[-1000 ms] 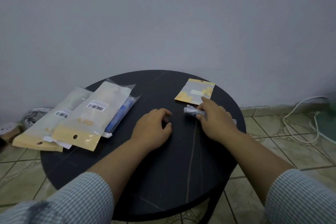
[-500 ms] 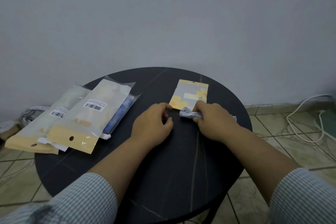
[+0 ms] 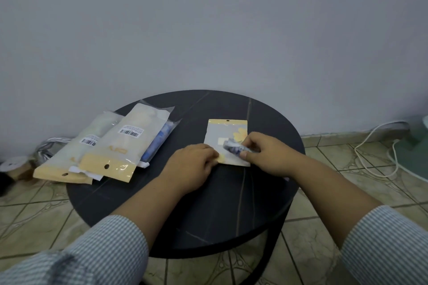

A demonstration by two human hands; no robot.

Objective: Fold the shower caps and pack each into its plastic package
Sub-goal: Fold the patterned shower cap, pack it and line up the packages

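Note:
A small flat plastic package (image 3: 222, 134) with a yellow header and a flower print lies on the round black table (image 3: 196, 210). My right hand (image 3: 266, 155) grips a folded blue-and-white shower cap (image 3: 232, 148) and holds it over the package's lower half. My left hand (image 3: 192, 166) has curled fingers at the package's lower left corner; whether it pinches the edge is hidden. At the table's left lie three packed packages: a front one with a barcode (image 3: 120, 146), a pale one behind it (image 3: 76, 152), and one holding a blue cap (image 3: 159, 143).
The table stands against a grey wall (image 3: 208, 30) on a tiled floor (image 3: 347, 169). White cables (image 3: 375, 146) trail on the floor at the right. A cable bundle and a white round object (image 3: 14, 163) sit on the floor at the left.
The small package has slid nearer to me. My right hand has carried the folded cap left onto it. My left hand has moved right to the package's lower left corner.

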